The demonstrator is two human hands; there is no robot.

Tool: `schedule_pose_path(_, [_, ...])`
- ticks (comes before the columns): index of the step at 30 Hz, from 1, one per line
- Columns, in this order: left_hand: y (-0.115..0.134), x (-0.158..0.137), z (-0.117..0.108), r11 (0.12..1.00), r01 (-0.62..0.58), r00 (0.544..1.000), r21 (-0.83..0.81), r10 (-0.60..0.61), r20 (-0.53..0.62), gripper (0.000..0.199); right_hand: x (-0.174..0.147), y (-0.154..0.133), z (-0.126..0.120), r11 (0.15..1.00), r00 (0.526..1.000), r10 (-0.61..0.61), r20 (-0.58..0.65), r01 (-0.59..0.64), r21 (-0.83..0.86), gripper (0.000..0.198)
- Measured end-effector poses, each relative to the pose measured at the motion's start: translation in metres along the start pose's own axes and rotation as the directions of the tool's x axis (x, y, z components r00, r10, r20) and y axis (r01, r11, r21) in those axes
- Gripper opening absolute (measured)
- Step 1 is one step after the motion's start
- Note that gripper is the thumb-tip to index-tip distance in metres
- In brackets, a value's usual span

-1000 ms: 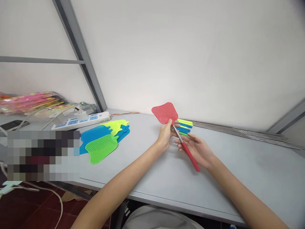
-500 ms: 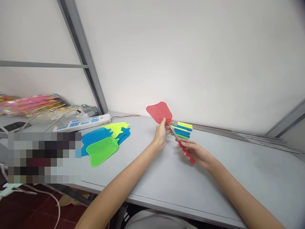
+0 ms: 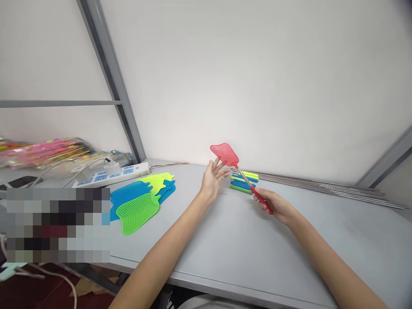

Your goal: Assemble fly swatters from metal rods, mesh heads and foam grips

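Note:
A red fly swatter [image 3: 225,154] with a perforated head and a metal rod is held above the table, its head up and to the left. My right hand [image 3: 275,205] is closed around its red handle. Just below the swatter's head, my left hand [image 3: 213,182] has its fingers spread and holds nothing; whether a fingertip touches the head I cannot tell. Behind the swatter lie several blue, green and yellow handle grips [image 3: 243,183]. Left of my hands are loose swatter heads: a green one [image 3: 138,213], blue ones [image 3: 130,192] and a yellow one [image 3: 157,182].
Long metal rods [image 3: 315,186] lie along the wall at the right. A white power strip [image 3: 125,172] with cables sits at the back left, near a phone [image 3: 21,182] and colourful plastic-wrapped packages [image 3: 48,152]. The grey table [image 3: 206,240] ends close to my body.
My left hand has let go of the swatter near its head and opened. My right hand has carried the swatter a little to the right, and its head has tilted.

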State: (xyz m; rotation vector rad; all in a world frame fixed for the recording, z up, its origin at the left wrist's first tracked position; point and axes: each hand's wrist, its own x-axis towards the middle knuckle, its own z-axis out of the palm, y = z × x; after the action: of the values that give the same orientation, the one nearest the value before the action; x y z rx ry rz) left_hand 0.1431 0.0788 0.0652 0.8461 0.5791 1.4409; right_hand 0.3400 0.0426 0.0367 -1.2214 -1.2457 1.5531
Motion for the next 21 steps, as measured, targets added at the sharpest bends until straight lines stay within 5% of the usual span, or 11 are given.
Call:
schedule_pose_path(6, [0.002,0.004,-0.006,1.0,0.026,0.999,-0.009,-0.027,-0.038,0.038,0.003,0.002,-0.009,0.994,0.991,-0.1,-0.093,0.095,-0.056,0.029])
schedule_pose_path(14, [-0.001,0.009,-0.011,0.994,-0.107,0.994,0.022,0.108,-0.032,0.025,-0.002,-0.007,-0.015,0.98,0.995,-0.1,-0.003,0.098,-0.171,0.031])
schedule_pose_path(21, [-0.002,0.007,-0.011,0.997,-0.073,0.997,0.014,0.073,-0.021,0.021,-0.007,-0.014,-0.036,0.978,0.995,0.073,0.062,-0.059,-0.202,0.032])
